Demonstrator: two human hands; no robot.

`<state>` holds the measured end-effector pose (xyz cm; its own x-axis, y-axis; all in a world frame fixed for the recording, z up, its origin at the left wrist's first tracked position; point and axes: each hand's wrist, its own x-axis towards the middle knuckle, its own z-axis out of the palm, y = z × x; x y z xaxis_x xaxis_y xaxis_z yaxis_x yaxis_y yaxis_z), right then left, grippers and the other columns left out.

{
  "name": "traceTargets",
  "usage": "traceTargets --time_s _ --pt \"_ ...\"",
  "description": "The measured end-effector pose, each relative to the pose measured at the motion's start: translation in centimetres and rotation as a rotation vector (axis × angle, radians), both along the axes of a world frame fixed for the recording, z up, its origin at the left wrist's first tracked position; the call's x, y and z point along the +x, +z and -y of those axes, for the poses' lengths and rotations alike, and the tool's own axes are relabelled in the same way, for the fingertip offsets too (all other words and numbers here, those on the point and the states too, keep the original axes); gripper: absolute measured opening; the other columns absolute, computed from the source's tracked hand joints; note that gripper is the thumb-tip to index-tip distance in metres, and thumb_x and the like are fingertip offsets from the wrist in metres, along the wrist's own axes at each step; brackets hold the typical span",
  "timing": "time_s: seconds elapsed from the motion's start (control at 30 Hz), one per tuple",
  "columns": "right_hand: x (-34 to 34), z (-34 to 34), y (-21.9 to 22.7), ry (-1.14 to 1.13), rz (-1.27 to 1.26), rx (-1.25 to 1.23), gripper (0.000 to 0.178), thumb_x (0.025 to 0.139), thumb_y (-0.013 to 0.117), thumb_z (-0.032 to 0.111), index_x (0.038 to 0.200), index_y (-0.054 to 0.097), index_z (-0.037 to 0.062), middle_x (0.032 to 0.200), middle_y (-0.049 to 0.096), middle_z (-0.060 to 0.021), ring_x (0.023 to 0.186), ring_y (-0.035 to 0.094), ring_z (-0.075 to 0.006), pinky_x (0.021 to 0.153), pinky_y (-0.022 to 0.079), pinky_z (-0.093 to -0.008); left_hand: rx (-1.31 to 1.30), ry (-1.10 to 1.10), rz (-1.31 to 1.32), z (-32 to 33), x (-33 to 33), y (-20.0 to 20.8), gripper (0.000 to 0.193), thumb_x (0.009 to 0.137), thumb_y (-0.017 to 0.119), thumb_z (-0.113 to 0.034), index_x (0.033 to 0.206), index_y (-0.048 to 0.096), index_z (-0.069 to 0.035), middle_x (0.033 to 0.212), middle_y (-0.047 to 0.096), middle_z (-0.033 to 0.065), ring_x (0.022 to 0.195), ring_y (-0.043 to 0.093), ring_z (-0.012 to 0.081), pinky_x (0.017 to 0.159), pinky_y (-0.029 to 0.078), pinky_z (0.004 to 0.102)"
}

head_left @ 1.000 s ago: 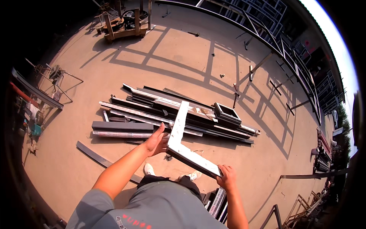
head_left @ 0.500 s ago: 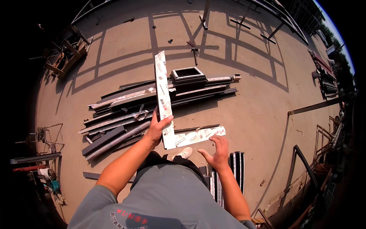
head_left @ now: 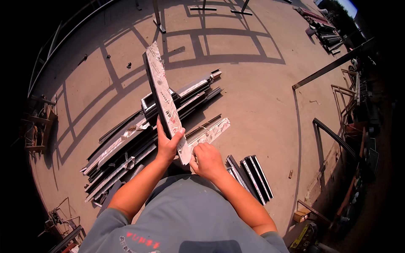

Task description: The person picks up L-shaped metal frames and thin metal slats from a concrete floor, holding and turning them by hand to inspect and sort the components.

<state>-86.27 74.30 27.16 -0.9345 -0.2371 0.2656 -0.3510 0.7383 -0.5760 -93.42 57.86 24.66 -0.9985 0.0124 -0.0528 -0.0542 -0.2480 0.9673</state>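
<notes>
An L-shaped metal profile piece, dark on its side and covered with white printed film on top, is held up in front of me. My left hand wraps round its long arm near the corner, thumb on the film. Beside the corner, my right hand is closed on the short arm, fingers curled; whether they pinch the film or the metal is hidden. The short arm points away to the right. The far end of the long arm has ragged film.
Below lies a pile of dark and film-wrapped profiles, with a small rectangular frame on it partly covered. Several short profiles lie at my right. Metal stands rise beyond, a wooden crate-like rack sits left, and a bar stretches in from the right.
My right hand has come from open beside the short arm to closed by the corner. The piece has tilted leftward at its far end. My view has turned to the right.
</notes>
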Motion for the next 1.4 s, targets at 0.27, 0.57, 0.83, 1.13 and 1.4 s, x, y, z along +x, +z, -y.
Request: traceTargets --time_s 0.27,0.57,0.83,1.13,1.4 --pt "-11.8 -13.1 -0.5 -0.285 -0.071 0.113 0.018 0.075 0.07 0.005 0.082 0.053 0.0033 0.081 0.057 -0.0141 0.081 0.059 -0.0364 0.072 0.05 -0.047 0.02 -0.13 0.084 -11.8 -13.5 0.9 0.097 0.085 0.078 -0.024 0.161 0.022 -0.003 0.144 0.046 0.0147 0.129 0.048 0.0254 0.111 0.038 0.038" --pt "-18.5 -42.1 -6.6 -0.816 0.086 0.234 0.014 0.081 0.067 0.01 0.084 0.055 0.002 0.086 0.061 -0.0174 0.086 0.061 -0.0395 0.077 0.051 -0.0517 0.045 -0.279 0.184 -28.7 -25.1 0.6 0.079 0.078 0.076 -0.026 0.146 0.038 -0.009 0.115 0.059 0.0129 0.093 0.063 0.022 0.078 0.055 0.0355" --pt "-20.2 -67.8 -9.4 -1.027 0.067 0.292 0.016 0.084 0.068 0.011 0.085 0.054 0.0039 0.085 0.06 -0.0156 0.088 0.061 -0.0388 0.075 0.051 -0.0505 0.086 -0.452 0.356 -48.3 -33.9 3.3 0.063 0.083 0.07 -0.027 0.137 0.044 -0.008 0.113 0.062 0.0127 0.093 0.065 0.0232 0.079 0.059 0.04" --pt "-21.1 -91.7 -10.6 -1.344 0.28 0.457 0.019 0.084 0.07 0.016 0.088 0.057 0.0027 0.094 0.064 -0.0186 0.096 0.063 -0.0411 0.083 0.051 -0.0527 0.092 -0.67 0.383 -61.5 -47.8 5.3 0.052 0.085 0.067 -0.033 0.126 0.064 0.0 0.093 0.073 0.0135 0.08 0.072 0.0241 0.075 0.061 0.0365" --pt "-17.5 -111.1 -9.4 -1.925 0.764 0.641 0.031 0.087 0.072 0.022 0.109 0.068 0.0003 0.112 0.072 -0.0205 0.105 0.071 -0.039 0.091 0.058 -0.0479 0.093 -0.723 0.555 -70.5 -66.7 3.6 0.06 0.083 0.068 -0.037 0.128 0.062 0.002 0.101 0.07 0.0136 0.082 0.07 0.0218 0.075 0.061 0.0342"
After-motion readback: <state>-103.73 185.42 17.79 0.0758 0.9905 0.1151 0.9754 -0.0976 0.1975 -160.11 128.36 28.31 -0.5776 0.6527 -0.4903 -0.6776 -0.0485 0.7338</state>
